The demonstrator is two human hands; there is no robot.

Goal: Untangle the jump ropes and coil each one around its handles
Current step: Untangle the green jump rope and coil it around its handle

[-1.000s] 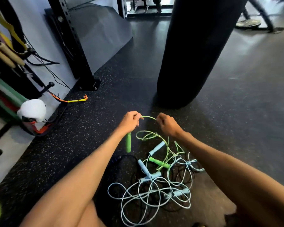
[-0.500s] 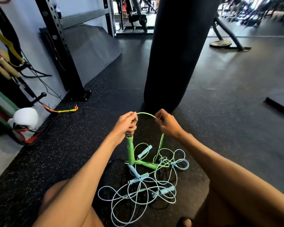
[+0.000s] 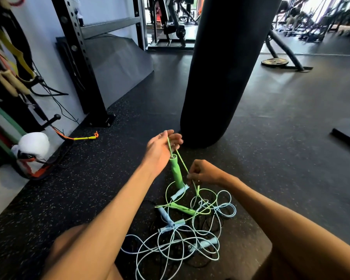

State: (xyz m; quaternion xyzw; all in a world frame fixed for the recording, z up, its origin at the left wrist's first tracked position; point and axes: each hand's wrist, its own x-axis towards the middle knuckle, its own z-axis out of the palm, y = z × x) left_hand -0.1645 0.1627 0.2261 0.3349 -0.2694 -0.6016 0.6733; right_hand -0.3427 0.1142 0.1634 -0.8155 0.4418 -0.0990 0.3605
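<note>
A green jump rope (image 3: 194, 185) is tangled with light blue ropes (image 3: 170, 249) and a black rope (image 3: 149, 203) in a pile on the floor between my knees. My left hand (image 3: 160, 148) is palm-up with fingers spread. The green cord loops over its fingers, and one green handle (image 3: 175, 172) hangs from it beside the wrist. My right hand (image 3: 205, 173) pinches the same cord just below, right of that handle. The second green handle (image 3: 183, 209) lies in the pile among several blue handles (image 3: 179, 194).
A black punching bag (image 3: 220, 67) hangs just beyond my hands. At left are a black rack post (image 3: 83, 67), a white boxing glove (image 3: 33, 145) and a yellow-and-orange rope end (image 3: 85, 138). A weight plate (image 3: 275, 62) and a black mat edge (image 3: 345, 139) lie to the right.
My left hand turned palm-up and opened, so the cord now loops over its fingers. My right hand slid down the green cord toward the pile. The camera tilted up slightly.
</note>
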